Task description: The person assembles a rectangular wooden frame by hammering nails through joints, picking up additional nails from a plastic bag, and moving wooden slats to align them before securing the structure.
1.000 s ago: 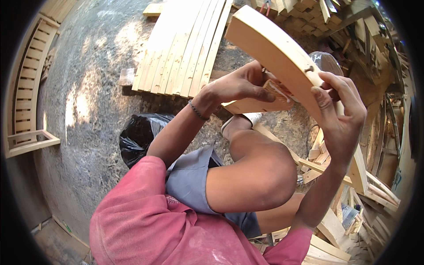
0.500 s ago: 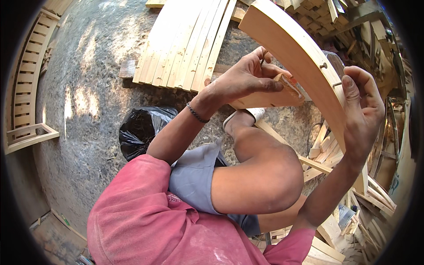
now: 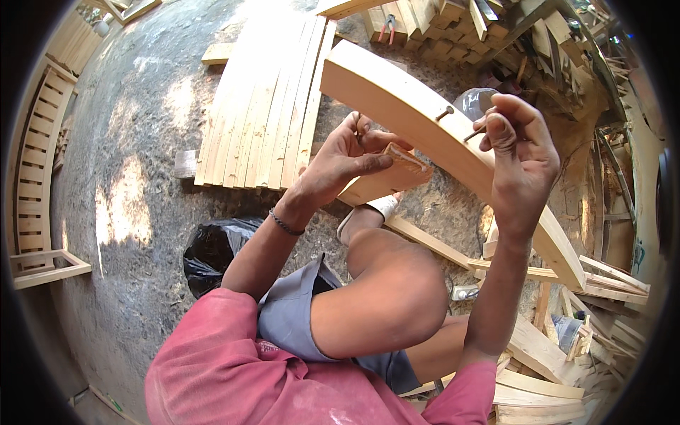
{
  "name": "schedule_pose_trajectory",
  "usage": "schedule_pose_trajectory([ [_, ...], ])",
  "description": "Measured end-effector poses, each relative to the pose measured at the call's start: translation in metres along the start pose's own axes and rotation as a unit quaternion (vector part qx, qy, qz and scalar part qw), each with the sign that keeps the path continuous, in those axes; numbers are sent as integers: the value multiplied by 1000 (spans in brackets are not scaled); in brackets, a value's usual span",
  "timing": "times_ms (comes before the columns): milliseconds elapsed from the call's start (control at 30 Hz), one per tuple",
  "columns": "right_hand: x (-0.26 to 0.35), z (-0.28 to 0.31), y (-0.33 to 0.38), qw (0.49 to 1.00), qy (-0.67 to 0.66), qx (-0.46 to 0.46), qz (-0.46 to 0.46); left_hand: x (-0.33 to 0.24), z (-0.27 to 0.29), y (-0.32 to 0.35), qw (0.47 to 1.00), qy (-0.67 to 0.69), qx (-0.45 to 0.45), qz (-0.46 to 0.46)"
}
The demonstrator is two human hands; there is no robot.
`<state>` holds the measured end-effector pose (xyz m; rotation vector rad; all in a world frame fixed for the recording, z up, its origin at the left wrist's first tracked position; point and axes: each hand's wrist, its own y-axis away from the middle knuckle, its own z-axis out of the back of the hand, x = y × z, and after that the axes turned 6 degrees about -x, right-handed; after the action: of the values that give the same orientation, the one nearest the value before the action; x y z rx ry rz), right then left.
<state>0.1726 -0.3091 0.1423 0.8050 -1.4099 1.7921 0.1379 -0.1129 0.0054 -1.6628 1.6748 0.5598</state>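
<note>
A curved pale wooden beam slants across the space in front of me. One nail stands partly driven into its top face. Between thumb and fingertips, my right hand pinches a second nail, its point at the beam's top face. My left hand is closed just left of the beam, around a thin, dark, nail-like piece that is mostly hidden by the fingers. Close to the left thumb is a pale board with a rough brownish end; whether the thumb touches it I cannot tell.
Several planks lie side by side at the far left of the beam. A black plastic bag stands left of my bent knee. Offcuts lie at right, stacked timber and red-handled pincers at the back.
The view has shifted, so the beam and both hands appear further left. My right hand's fingers have tilted upward around the nail, showing more of it. The left hand keeps its closed grip.
</note>
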Motion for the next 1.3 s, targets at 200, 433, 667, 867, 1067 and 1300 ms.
schedule_pose_trajectory([
  [200,13,10,-2,991,22,113,-65,15,10,-3,998,37,30,-35],
  [433,6,3,-18,985,-59,132,-90,23,10,-6,997,29,33,-71],
  [667,5,-21,-7,996,21,83,-38,40,9,-16,989,24,-5,-143],
  [867,-1,-21,-11,996,33,78,-24,40,1,-17,987,47,2,-151],
  [1067,-9,-19,-21,995,53,86,-15,49,-6,-30,980,38,-53,-185],
  [1300,-40,-10,-53,993,30,111,-24,61,-6,-68,968,32,-112,-223],
])
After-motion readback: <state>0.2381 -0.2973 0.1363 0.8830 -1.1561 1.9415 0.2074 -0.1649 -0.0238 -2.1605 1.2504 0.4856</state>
